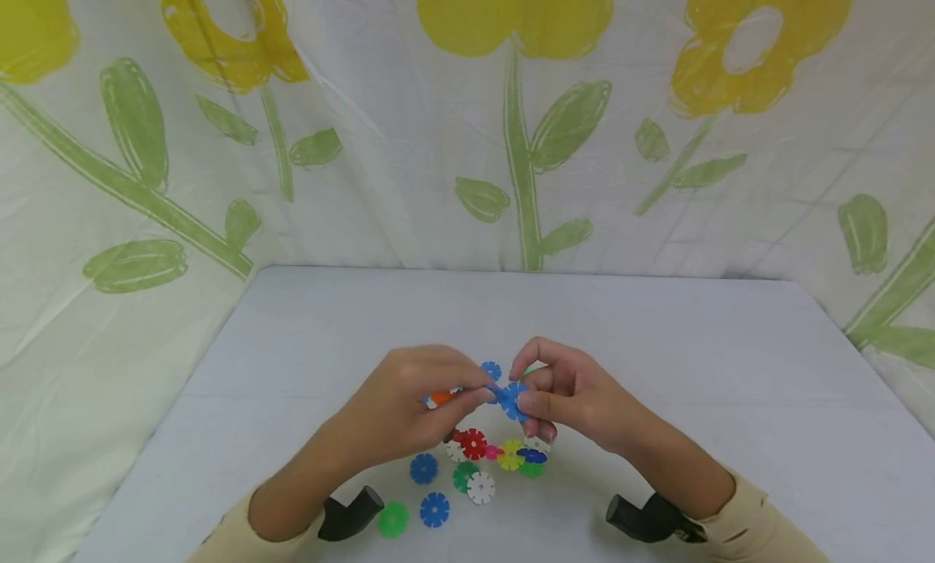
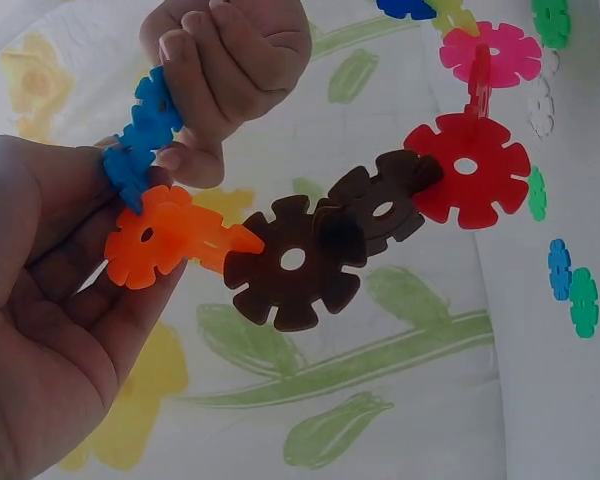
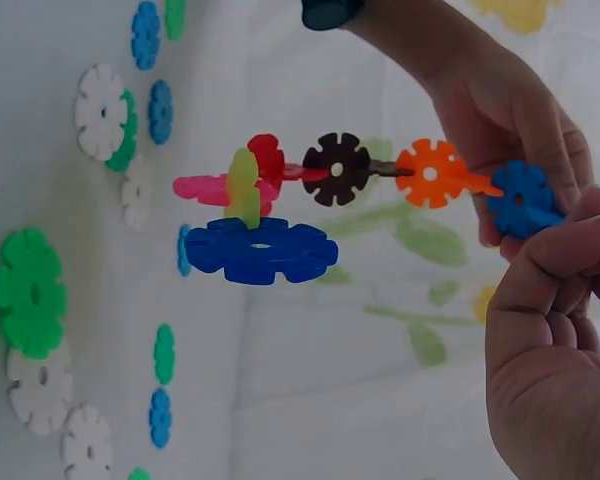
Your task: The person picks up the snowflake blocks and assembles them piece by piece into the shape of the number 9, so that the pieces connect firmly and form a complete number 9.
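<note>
Slotted-disc chain (image 2: pixel 325 265) dangles over counter (image 1: pixel 657 328), approx. 6 o'clock in head view. L hand (image 1: pixel 424 393), 7 o'clock, pinches blue disc (image 1: pixel 496 392); R hand (image 1: pixel 570 397), 5 o'clock, pinches 2nd blue disc (image 1: pixel 509 406). Prob. v. light, stiff, slippery plastic; joints may pop, so best grip rims nr slots.

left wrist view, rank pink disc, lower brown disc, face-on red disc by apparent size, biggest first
1. Lower brown disc
2. Face-on red disc
3. Pink disc, seen tilted
Nearness to the camera may affect this.
</note>
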Available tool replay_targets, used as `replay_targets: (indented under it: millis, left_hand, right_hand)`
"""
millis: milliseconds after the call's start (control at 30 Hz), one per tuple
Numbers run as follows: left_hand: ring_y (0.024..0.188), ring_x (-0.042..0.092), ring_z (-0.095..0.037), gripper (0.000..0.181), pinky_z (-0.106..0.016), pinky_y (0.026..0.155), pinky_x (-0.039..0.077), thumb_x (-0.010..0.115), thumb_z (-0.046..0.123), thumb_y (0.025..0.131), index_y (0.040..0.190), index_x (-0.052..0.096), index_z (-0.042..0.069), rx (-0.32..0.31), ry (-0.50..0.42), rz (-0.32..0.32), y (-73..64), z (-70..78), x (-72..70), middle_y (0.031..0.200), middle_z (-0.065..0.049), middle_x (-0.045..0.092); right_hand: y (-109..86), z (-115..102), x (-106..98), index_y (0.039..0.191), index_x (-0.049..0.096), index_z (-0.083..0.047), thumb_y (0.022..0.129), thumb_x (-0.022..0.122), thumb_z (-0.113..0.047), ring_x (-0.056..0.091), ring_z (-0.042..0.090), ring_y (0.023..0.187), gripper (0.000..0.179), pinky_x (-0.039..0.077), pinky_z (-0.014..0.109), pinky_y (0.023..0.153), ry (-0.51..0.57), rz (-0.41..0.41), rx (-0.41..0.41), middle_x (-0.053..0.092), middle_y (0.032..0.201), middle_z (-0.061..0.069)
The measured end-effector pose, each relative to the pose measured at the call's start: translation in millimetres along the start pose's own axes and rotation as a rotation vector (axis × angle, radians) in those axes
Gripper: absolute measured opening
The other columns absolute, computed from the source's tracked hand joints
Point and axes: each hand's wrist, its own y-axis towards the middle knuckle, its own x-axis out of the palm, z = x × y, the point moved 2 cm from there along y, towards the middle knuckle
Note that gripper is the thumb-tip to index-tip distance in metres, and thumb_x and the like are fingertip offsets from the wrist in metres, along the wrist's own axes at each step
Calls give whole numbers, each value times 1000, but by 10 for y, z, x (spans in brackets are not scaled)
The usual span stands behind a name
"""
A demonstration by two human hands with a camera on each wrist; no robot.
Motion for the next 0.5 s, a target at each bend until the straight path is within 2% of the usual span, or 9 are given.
replay_targets:
  millis: [267,400,500]
  left_hand:
    - [85,69,-9,15,-18,76,54,80,4,84,99,78,4,29,54,-11,0,-21,52,93,-1,75]
    - [86,70,-10,17,-17,78,54,81,2,82,99,78,3,34,72,-12,2,-32,64,93,-2,75]
    - [84,69,-10,18,-17,76,54,82,0,80,97,78,3,50,71,12,3,-52,73,91,-2,75]
  right_hand:
    - [-3,23,-20,109,47,2,101,60,-7,57,15,58,18,53,22,60,3,18,74,67,77,4]
    - [-3,20,-14,108,43,6,100,60,-5,57,15,58,22,53,22,59,11,15,80,67,77,5]
    - [4,21,-5,108,42,7,100,59,-4,58,15,58,21,54,22,59,21,27,73,67,77,4]
